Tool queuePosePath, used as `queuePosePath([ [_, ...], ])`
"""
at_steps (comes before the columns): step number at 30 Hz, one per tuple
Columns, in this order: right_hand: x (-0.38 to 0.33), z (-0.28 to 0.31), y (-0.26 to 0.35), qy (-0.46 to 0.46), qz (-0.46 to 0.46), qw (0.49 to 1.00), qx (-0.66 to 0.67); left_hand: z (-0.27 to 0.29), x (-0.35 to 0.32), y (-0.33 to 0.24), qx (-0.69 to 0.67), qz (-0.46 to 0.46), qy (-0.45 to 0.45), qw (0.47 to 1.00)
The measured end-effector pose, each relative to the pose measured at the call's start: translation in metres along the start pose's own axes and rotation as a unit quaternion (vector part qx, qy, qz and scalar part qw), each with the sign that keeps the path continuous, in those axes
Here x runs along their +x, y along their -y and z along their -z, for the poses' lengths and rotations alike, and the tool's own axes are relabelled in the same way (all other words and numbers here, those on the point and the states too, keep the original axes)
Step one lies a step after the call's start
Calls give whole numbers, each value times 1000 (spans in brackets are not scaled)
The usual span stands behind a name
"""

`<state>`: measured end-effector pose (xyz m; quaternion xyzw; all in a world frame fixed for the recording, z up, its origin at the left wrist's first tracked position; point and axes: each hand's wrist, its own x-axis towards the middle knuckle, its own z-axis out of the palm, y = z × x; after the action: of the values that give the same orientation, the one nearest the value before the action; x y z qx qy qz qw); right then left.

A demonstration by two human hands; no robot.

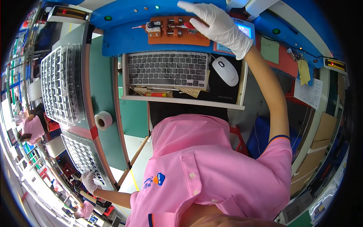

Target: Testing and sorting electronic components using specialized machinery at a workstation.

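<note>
Orange rectangular fixture (pixel 177 33): gloved right hand (pixel 217 26) rests flat, fingers spread, gripping nothing; left hand (pixel 89 181) loosely open beside a gridded tray (pixel 81 153).

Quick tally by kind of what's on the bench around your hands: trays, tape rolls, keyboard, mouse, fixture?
Compartment trays: 2
Tape roll: 1
Keyboard: 1
Mouse: 1
Orange fixture: 1
Total: 6
The right hand rests on the fixture; the left hand is at the lower tray.

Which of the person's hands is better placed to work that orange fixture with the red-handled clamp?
The right hand: it already rests on the orange fixture by its red handle. The left hand is far off, at a compartment tray.
</note>
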<state>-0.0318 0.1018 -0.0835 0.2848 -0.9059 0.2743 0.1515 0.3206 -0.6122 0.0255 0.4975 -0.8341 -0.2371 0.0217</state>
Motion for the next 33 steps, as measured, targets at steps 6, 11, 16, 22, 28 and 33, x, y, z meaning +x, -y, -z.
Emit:
queuePosePath([
  [6,5,-31,27,14,30,999,9,-14,-20,-36,8,36,-81,996],
  [11,2,-22,32,-65,71,994,-58,-14,-53,-110,-231,-122,-49,964],
  [16,-9,12,33,-129,19,990,-58,-49,-80,-209,-263,-227,-12,938],
  [22,27,-19,51,-34,50,988,-139,-168,-114,-329,-183,-376,139,898],
  [28,61,-73,47,-15,65,982,-178,-309,-152,-417,-348,-436,311,770],
  [33,56,-62,44,-72,45,991,-100,-374,-169,-437,-297,-589,120,742],
])
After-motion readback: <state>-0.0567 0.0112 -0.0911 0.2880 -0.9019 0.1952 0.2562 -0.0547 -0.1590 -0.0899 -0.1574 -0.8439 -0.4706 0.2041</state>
